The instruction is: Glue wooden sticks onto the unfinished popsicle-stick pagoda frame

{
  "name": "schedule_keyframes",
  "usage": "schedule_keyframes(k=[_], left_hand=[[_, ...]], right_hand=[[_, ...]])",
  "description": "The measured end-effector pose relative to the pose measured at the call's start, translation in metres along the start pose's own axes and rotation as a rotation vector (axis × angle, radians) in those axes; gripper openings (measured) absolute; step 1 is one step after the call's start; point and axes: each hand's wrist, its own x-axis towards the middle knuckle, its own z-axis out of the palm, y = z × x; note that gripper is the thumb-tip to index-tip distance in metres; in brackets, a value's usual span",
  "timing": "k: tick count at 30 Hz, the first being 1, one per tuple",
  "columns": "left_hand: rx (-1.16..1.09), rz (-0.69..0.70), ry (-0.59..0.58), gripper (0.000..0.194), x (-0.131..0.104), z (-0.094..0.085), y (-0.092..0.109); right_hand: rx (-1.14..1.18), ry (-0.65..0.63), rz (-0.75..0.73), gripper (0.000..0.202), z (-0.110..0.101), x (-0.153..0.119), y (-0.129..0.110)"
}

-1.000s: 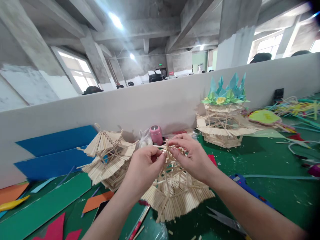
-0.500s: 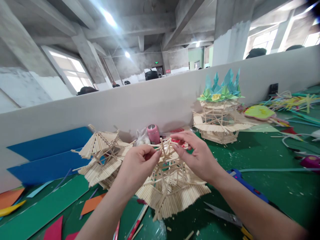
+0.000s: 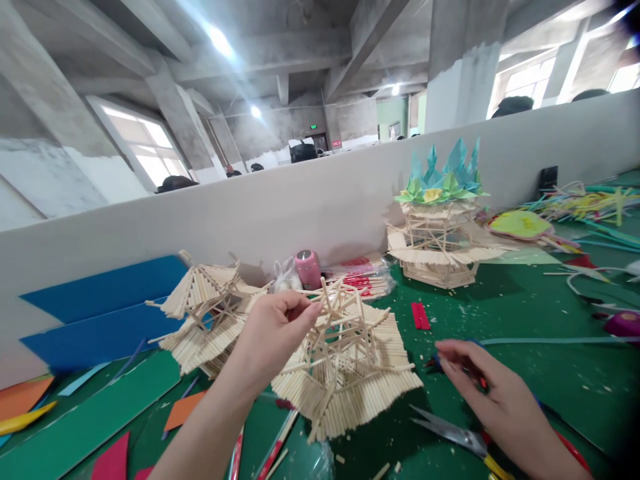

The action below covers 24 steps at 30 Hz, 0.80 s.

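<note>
In the centre stands a pavilion-like model (image 3: 350,393) built of thin wooden sticks, with a flared lower roof and an open frame above. My left hand (image 3: 280,333) is closed in a pinch at the top left of that frame, on a thin wooden stick (image 3: 324,293); the fingers hide part of it. To the right of the model, my right hand (image 3: 493,397) is over a blue glue gun (image 3: 436,362), which it mostly covers. Its thumb and forefinger are apart and curved around the gun. Scissors (image 3: 450,430) lie just left of that hand.
A second stick model (image 3: 205,313) stands at left, and another with blue paper points (image 3: 433,257) at back right. A pink bottle (image 3: 307,269), packaged sticks (image 3: 363,279) and a red piece (image 3: 421,316) lie behind. A white partition (image 3: 250,220) borders the green table.
My right hand has left the top of the central model and moved right and down to the glue gun. My left hand stays in place at the frame.
</note>
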Motion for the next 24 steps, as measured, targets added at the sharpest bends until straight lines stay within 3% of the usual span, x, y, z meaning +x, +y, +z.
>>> schedule_keyframes(k=[4, 7, 14, 24], left_hand=[[0.017, 0.002, 0.003, 0.027, -0.001, 0.002, 0.000], [0.034, 0.007, 0.017, 0.027, -0.003, 0.004, 0.001], [0.072, 0.002, 0.060, 0.025, 0.000, 0.006, -0.003], [0.058, -0.008, 0.056, 0.024, 0.001, 0.006, -0.003]], right_hand=[[-0.116, -0.040, 0.084, 0.027, -0.006, -0.039, 0.054], [-0.200, -0.067, 0.057, 0.026, -0.014, -0.062, 0.073], [-0.437, -0.005, -0.042, 0.024, -0.030, -0.075, 0.064], [-0.508, -0.116, 0.001, 0.031, -0.041, -0.078, 0.072]])
